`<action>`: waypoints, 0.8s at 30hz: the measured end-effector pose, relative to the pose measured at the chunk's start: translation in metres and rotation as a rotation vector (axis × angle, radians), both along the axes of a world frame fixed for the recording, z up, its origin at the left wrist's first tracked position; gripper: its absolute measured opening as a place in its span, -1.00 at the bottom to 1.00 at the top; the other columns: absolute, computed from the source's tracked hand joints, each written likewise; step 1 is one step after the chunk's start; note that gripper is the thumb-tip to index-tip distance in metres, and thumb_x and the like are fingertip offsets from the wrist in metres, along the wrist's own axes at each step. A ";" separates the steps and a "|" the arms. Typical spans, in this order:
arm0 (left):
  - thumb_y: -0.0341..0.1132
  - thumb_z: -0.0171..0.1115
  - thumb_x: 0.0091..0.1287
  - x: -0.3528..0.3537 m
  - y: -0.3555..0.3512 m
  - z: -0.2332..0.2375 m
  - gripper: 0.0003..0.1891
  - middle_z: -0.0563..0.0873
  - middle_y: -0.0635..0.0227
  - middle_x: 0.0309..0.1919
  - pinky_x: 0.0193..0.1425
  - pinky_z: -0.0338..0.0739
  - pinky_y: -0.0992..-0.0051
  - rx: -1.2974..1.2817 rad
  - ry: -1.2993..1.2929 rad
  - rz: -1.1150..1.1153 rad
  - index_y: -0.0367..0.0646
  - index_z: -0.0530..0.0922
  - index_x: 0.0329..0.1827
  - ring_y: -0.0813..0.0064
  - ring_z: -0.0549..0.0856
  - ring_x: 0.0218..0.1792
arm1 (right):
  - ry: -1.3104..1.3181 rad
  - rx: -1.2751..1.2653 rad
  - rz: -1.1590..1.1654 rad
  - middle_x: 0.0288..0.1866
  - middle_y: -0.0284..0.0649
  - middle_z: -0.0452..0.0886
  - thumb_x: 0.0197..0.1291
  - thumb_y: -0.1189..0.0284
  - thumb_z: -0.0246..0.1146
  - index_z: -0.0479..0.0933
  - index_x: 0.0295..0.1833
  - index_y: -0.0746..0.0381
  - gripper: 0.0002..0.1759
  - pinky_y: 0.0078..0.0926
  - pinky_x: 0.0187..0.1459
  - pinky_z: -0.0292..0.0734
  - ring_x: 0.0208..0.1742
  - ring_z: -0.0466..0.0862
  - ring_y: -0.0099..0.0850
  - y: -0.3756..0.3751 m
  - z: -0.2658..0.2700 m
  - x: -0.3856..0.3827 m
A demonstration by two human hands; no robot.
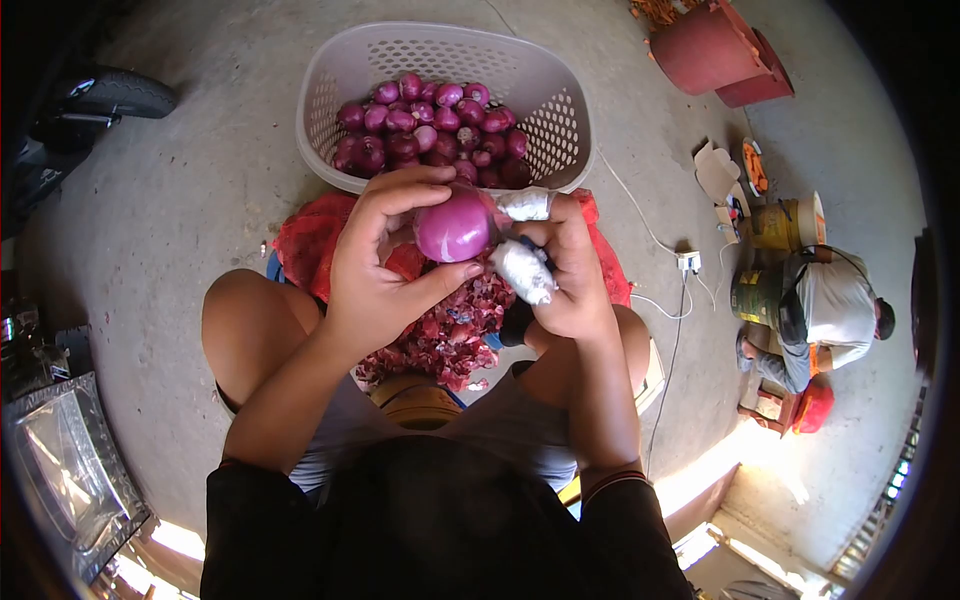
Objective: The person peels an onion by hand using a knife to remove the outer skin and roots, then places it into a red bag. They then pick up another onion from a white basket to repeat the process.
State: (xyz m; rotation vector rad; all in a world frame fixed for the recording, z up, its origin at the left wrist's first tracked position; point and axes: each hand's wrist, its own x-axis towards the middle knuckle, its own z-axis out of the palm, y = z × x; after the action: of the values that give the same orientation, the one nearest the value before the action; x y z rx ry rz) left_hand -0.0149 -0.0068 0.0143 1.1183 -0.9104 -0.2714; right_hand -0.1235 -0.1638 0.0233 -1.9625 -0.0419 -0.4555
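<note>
My left hand is closed around a shiny, peeled-looking red onion, its thumb below and its fingers above. At the onion's right side is my right hand, with white wrapping on the thumb and forefinger. Those fingers are bent in a pinch, and a small dark thing shows between them, too hidden to name. Beneath my hands lies a heap of red onion skins, partly on a red mesh sack. Just beyond stands a grey plastic basket holding many purple onions.
To the right, a person in a light shirt sits bent over near buckets. White and dark cables run to a power socket on the floor. Red tubs stand at the upper right, and a motorbike wheel at the left.
</note>
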 end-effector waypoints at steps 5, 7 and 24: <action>-0.62 0.39 -0.05 0.003 0.003 -0.004 -0.43 0.38 0.15 0.17 0.20 0.48 0.39 0.100 -0.173 0.033 -0.22 0.40 0.07 0.32 0.45 0.19 | -0.014 0.244 0.010 -0.15 -0.18 0.58 0.09 0.65 0.20 0.23 0.07 0.31 -0.56 -0.59 -0.04 0.40 -0.09 0.58 -0.49 -0.002 0.002 0.001; -0.63 0.39 -0.05 0.003 0.002 -0.004 -0.43 0.36 0.14 0.18 0.20 0.48 0.39 0.076 -0.156 0.021 -0.22 0.39 0.07 0.31 0.46 0.19 | -0.007 0.280 -0.026 -0.12 -0.18 0.56 0.12 0.66 0.17 0.23 0.07 0.30 -0.60 -0.61 -0.04 0.38 -0.08 0.55 -0.53 0.000 0.006 0.001; -0.65 0.40 -0.12 0.001 0.000 0.000 -0.50 0.47 0.10 0.07 0.14 0.47 0.36 0.077 -0.277 0.226 -0.20 0.46 -0.07 0.24 0.53 0.10 | 0.045 0.003 0.013 -0.44 -0.18 0.59 0.02 0.45 0.35 0.07 0.20 0.29 -0.28 -0.53 -0.42 0.41 -0.47 0.58 -0.43 0.002 0.009 -0.005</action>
State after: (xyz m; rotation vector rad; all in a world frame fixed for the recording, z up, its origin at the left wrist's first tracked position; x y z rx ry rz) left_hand -0.0139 -0.0072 0.0140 1.3405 -1.0123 0.0364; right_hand -0.1284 -0.1616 0.0322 -1.9674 -0.0251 -0.4033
